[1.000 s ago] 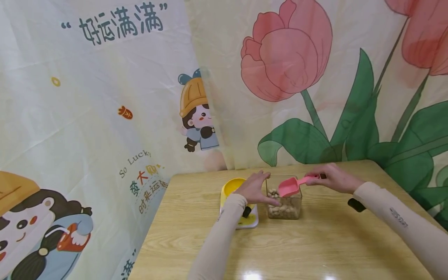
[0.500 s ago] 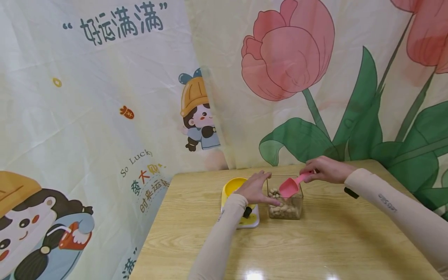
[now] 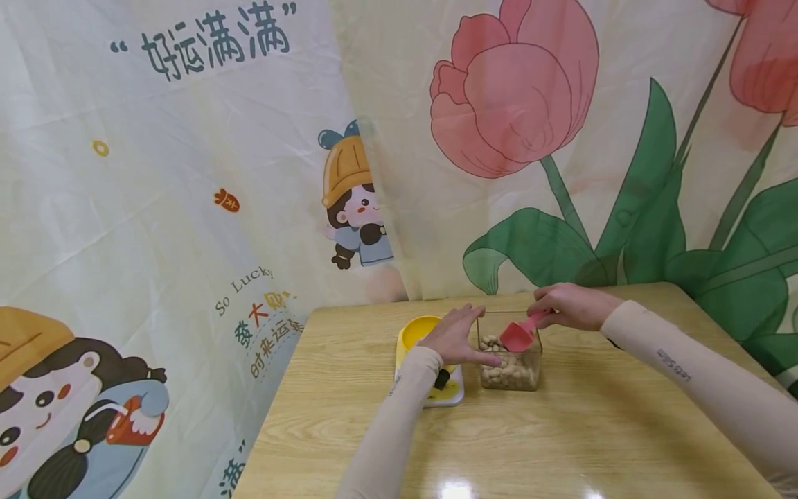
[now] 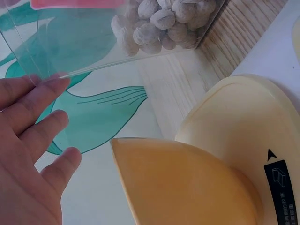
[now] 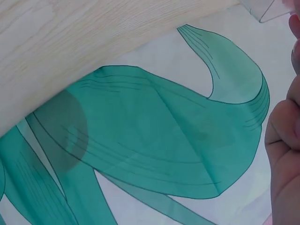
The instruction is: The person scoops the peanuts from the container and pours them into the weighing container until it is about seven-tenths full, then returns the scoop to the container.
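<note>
My left hand (image 3: 451,337) holds the left side of a clear plastic box (image 3: 532,357), thumb across its front wall. In the left wrist view, two fingertips touch the box's edge and the other fingers (image 4: 56,124) are apart from it. Pale shelled nuts (image 3: 492,343), perhaps peanuts, fill the box's lower part. My right hand (image 3: 575,306) pinches the handle of a pink scoop (image 3: 517,337) from above. The scoop's bowl is tilted down inside the box, at the nuts. Only part of the right hand (image 5: 286,136) shows at the right wrist view's edge.
A yellow bowl (image 3: 420,329) on a white-and-yellow base (image 3: 454,394) stands left of the box, partly hidden by my left hand. The wooden table (image 3: 499,443) ends at a printed cloth (image 3: 424,229) with tulips and cartoon figures.
My right hand has moved left and up over the box, tipping the scoop more steeply down toward the nuts. My left hand stays on the box.
</note>
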Available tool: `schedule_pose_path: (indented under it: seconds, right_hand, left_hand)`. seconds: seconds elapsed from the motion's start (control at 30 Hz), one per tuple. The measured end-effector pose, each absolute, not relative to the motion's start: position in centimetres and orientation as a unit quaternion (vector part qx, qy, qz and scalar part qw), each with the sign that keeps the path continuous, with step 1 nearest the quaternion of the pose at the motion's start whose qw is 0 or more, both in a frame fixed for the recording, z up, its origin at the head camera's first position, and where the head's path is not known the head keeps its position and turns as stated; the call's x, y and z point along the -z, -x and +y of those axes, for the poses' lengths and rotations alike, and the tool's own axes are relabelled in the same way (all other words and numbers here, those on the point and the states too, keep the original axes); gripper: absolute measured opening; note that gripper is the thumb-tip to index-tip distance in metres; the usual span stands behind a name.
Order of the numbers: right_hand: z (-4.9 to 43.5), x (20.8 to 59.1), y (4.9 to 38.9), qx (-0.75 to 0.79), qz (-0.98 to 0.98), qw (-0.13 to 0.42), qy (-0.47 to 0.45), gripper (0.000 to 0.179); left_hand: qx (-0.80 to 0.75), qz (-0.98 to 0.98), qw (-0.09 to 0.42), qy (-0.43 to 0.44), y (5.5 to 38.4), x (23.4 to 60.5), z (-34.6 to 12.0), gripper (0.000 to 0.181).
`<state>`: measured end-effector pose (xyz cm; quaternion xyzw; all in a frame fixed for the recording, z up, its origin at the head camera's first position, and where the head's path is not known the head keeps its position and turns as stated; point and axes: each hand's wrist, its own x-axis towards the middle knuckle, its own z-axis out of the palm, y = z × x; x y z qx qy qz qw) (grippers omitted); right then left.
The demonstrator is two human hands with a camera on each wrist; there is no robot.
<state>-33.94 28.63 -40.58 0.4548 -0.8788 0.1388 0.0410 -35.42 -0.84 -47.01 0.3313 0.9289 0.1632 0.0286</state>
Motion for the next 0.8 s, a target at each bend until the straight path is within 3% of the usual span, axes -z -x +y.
schedule_pose_path:
  seconds: [0.37, 0.7, 0.8]
  right_hand:
    - [28.3, 40.9, 33.5, -0.160, -0.872, 0.013, -0.462, 0.011]
    - [27.6, 42.1, 33.7, -0.167, -0.865, 0.061, -0.469, 0.008]
    - [27.6, 42.3, 33.8, -0.178, -0.870, 0.044, -0.457, 0.008]
  left_hand:
    - [-0.147, 0.930, 0.016, -0.336, 35.4, 47.0, -0.7, 0.113]
    - [-0.148, 0.932, 0.014, -0.331, 35.5, 47.3, -0.9, 0.114]
    - [-0.148, 0.931, 0.014, -0.333, 35.4, 47.4, -0.9, 0.114]
